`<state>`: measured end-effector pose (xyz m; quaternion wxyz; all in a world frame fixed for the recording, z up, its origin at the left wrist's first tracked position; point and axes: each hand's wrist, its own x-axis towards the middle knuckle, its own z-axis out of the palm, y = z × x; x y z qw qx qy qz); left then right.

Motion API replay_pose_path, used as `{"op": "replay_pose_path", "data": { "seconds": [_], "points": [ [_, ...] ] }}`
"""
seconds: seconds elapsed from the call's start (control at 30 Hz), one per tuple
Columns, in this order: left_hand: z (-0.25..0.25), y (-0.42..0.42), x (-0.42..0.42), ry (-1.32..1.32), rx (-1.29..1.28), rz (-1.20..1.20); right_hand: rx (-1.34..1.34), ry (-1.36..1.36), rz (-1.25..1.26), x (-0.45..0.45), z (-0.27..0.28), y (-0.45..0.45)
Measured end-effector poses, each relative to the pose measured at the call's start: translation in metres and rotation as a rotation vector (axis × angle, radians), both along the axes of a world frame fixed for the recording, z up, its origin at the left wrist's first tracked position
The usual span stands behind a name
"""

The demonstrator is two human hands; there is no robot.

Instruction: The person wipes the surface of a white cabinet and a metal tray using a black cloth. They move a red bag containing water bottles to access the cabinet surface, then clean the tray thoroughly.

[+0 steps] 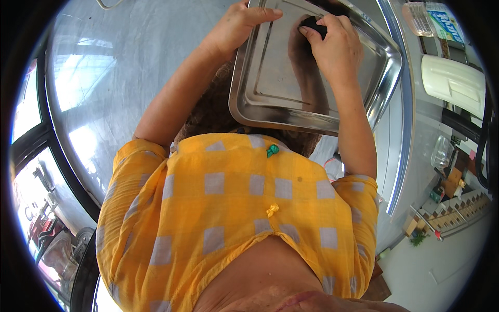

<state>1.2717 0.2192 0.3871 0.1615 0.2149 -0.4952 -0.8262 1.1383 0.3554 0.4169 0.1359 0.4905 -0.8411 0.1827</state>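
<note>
In the head view, a rectangular stainless steel tray (pixel 273 70) with raised walls and rounded corners is held tilted in front of my chest. My left hand (pixel 236 29) grips its left side, thumb over the rim and fingers hidden beneath. My right hand (pixel 341 50) reaches over the near wall and pinches a small black pad or cloth (pixel 313 25) against the tray's flat inside. A dark reflection of the right arm shows in the metal. Small dark specks dot the surface near the close end.
A counter or cabinet edge (pixel 407 93) runs along my right. Beyond it are a cream plastic lid or board (pixel 452 84), a clear plastic container (pixel 442 152) and a printed package (pixel 445 21). Shiny grey floor (pixel 128 78) and a dark-framed glass door (pixel 48 124) lie left.
</note>
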Motion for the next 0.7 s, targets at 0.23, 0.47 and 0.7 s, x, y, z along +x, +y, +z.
{"op": "replay_pose_path", "data": {
  "seconds": [0.23, 0.47, 0.7],
  "points": [
    [-0.0018, -0.0015, -0.0024, -0.021, -0.033, 0.013, 0.015, 0.000, 0.000, 0.0011, -0.0011, -0.0004],
    [-0.0015, -0.0005, -0.0026, -0.009, 0.020, -0.012, -0.003, 0.024, 0.003, 0.0022, -0.0048, -0.0003],
    [-0.0022, -0.0001, -0.0016, -0.002, -0.028, 0.004, 0.015, -0.035, 0.012, 0.0040, -0.0009, 0.0006]
  ]
}}
